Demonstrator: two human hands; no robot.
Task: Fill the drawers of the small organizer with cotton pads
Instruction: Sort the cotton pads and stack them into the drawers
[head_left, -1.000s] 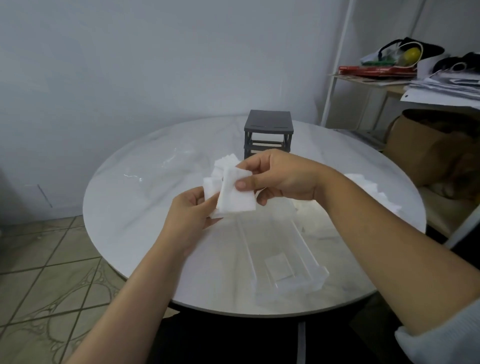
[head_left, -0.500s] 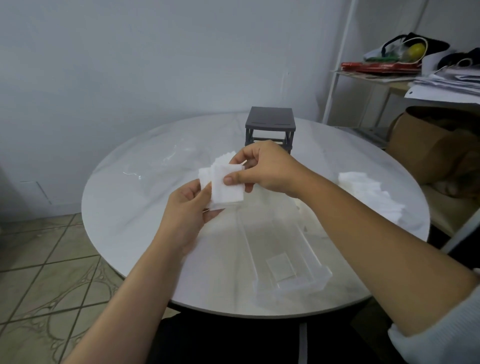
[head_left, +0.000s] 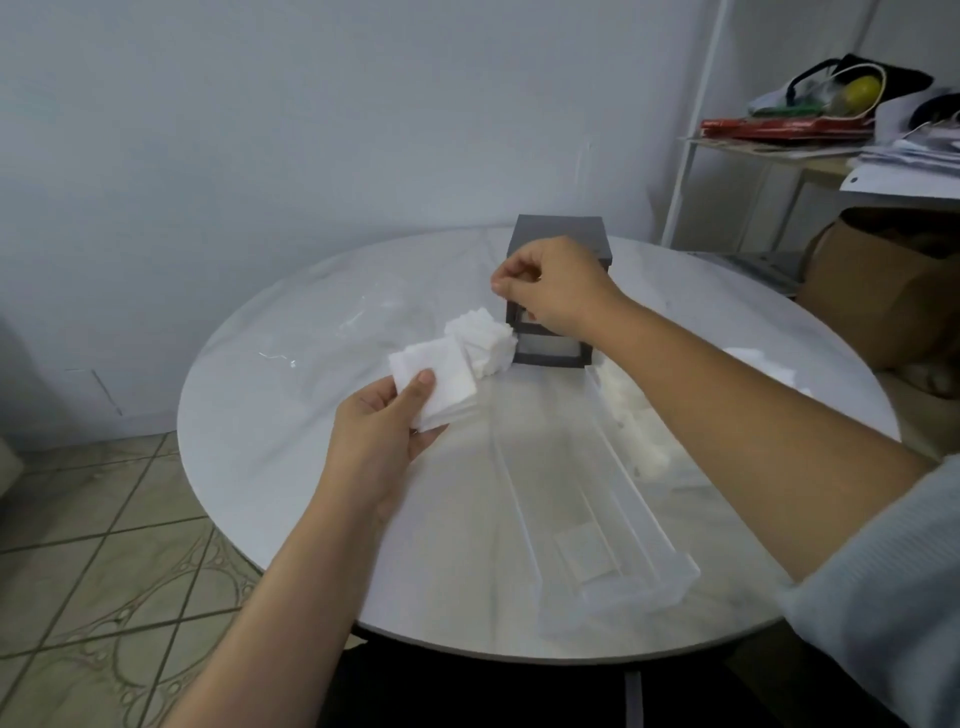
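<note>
Gripping cotton pads (head_left: 434, 379) in left hand (head_left: 384, 436) just left of drawer (head_left: 519, 499) pointing bodyward; curling right hand (head_left: 558, 291) by organizer (head_left: 553, 359), hold unclear.

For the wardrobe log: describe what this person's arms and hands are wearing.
Both hands are bare: the left hand and right hand show no gloves, rings or watch. The left arm is uncovered as far as it shows. The right arm has a pale grey-blue sleeve ending near the elbow.

We count one organizer (head_left: 550, 358), at least one clear drawer (head_left: 597, 525), and three cotton-pad piles: held pile (head_left: 436, 376), centre pile (head_left: 480, 343), right-edge pile (head_left: 639, 415).
</note>
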